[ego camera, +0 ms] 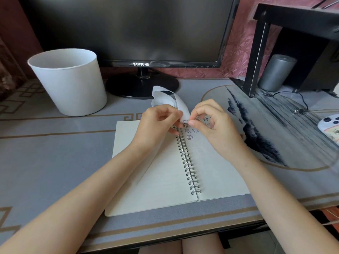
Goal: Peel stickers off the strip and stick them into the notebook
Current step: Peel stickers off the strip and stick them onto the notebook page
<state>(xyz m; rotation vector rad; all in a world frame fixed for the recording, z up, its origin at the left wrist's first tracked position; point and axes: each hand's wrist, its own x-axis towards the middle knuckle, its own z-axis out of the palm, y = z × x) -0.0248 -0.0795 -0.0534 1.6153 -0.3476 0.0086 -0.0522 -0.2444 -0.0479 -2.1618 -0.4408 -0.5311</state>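
Over the cream, wire-bound notebook (pixel 161 173), the left hand (pixel 157 123) pinches a curling white sticker strip (pixel 180 105); the right hand (pixel 213 126) pinches a tiny sticker (pixel 185 121).

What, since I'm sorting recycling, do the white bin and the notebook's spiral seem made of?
White bin: probably matte plastic, given its smooth, seamless wall and thin rim, though painted metal is possible. Notebook's spiral: likely metal wire, its silvery loops glinting.
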